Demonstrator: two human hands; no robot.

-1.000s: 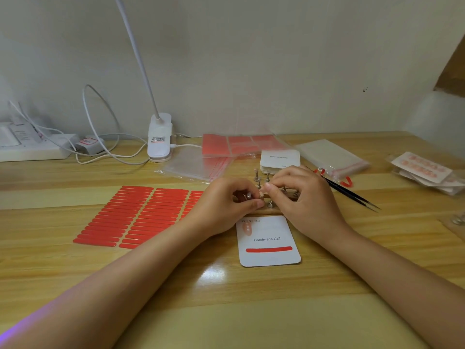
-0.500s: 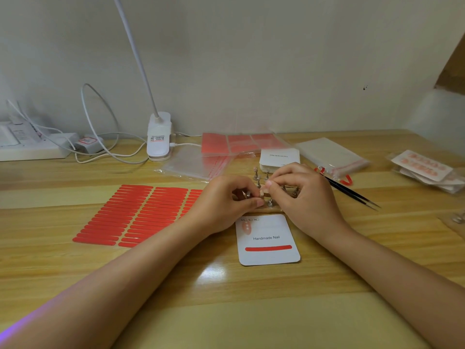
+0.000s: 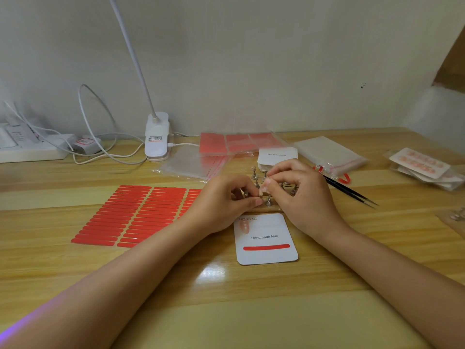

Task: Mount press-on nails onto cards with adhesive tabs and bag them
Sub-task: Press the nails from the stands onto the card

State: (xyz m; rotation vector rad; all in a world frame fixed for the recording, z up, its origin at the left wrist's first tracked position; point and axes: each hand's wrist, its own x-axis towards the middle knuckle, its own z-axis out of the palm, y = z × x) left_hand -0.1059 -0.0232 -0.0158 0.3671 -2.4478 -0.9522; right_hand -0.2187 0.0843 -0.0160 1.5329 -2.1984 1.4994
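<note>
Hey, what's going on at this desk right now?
A person is mounting press-on nails on cards. Both hands meet over a small rack of metal nail stands: the left hand pinches at a stand while the right hand pinches what looks like a pale nail just above it. In front lies a white "Handmade Nail" card with one nail already on it and a red adhesive strip. A sheet of red adhesive tabs sits to the left, black tweezers to the right.

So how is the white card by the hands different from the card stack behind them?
The front card lies alone; the card stack is many cards piled up. The front card carries one nail and a red strip; the stack's top card shows only its print. The front card's print reads upright from here, the stack's upside down. Both are white with rounded corners.
</note>
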